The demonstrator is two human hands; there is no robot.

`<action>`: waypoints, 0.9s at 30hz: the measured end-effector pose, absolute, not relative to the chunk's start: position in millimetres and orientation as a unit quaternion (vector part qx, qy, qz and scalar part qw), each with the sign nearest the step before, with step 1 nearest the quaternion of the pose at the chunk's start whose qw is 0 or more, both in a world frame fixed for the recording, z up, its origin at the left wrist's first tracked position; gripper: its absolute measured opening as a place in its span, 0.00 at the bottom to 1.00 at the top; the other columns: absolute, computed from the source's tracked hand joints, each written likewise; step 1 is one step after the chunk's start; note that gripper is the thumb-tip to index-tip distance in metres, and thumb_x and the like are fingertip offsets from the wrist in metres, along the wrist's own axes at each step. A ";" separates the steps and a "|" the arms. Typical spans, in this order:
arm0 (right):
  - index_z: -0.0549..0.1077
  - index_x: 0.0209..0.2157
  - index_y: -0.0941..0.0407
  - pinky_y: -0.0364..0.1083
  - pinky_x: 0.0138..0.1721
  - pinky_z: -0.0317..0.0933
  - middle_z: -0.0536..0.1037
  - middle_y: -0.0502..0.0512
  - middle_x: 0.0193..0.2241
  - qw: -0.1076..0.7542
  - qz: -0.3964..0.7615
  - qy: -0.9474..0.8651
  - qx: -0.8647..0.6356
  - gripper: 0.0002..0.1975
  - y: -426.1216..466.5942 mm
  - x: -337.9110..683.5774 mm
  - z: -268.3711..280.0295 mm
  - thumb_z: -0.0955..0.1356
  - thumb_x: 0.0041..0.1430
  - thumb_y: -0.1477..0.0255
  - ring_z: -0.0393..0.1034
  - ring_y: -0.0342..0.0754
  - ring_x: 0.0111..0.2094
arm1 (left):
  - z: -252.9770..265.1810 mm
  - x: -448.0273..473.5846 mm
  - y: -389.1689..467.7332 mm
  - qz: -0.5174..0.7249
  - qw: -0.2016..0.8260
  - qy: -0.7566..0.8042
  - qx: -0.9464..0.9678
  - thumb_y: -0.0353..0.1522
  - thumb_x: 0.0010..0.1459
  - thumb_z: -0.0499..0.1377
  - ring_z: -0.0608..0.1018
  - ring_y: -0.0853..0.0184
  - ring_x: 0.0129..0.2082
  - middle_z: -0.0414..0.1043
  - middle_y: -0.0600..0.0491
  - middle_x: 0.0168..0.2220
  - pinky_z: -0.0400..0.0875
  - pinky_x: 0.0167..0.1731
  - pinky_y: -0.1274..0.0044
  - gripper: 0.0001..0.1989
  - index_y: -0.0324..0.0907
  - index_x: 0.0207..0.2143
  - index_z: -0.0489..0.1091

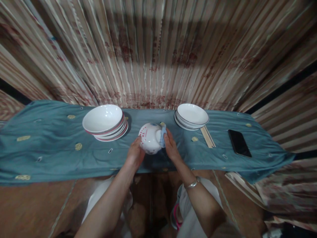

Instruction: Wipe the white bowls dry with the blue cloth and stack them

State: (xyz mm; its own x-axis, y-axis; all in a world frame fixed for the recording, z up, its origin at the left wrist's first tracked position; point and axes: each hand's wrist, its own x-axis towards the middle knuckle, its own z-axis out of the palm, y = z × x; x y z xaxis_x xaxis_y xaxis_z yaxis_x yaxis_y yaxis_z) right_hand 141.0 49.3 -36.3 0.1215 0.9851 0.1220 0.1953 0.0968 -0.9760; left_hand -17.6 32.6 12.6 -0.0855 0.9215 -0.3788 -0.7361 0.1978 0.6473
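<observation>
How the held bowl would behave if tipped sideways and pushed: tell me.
The bowl would probably roll, given its rounded wall. Its glossy surface suggests a slippery grip. It looks ceramic, so likely stiff and apt to chip if dropped.

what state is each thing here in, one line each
Bowl: tipped sideways, gripped by left hand
Blue cloth: bunched in right hand, against bowl's foot
Left dish stack: top dish facing up
Right dish stack: top dish facing up
Chopsticks: lying flat
Phone: flat, screen dark
Tablecloth: spread, wrinkled
</observation>
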 end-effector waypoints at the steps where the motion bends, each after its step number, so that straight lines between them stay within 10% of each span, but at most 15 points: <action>1: 0.63 0.66 0.55 0.56 0.71 0.46 0.65 0.59 0.67 0.508 0.383 -0.544 -0.547 0.37 48.8 140.7 -37.5 0.58 0.65 0.46 0.56 0.52 0.68 | 12.8 -17.9 32.8 0.620 0.668 0.395 0.113 0.30 0.61 0.61 0.80 0.56 0.53 0.82 0.41 0.44 0.71 0.58 0.65 0.12 0.33 0.46 0.76; 27: 0.51 0.71 0.61 0.60 0.70 0.48 0.56 0.68 0.70 0.438 0.227 -0.664 -0.562 0.34 12.7 132.7 -57.7 0.55 0.72 0.56 0.49 0.54 0.71 | 17.8 -18.0 34.1 0.587 0.704 0.395 0.066 0.33 0.68 0.49 0.77 0.56 0.57 0.78 0.41 0.52 0.69 0.60 0.66 0.23 0.33 0.62 0.66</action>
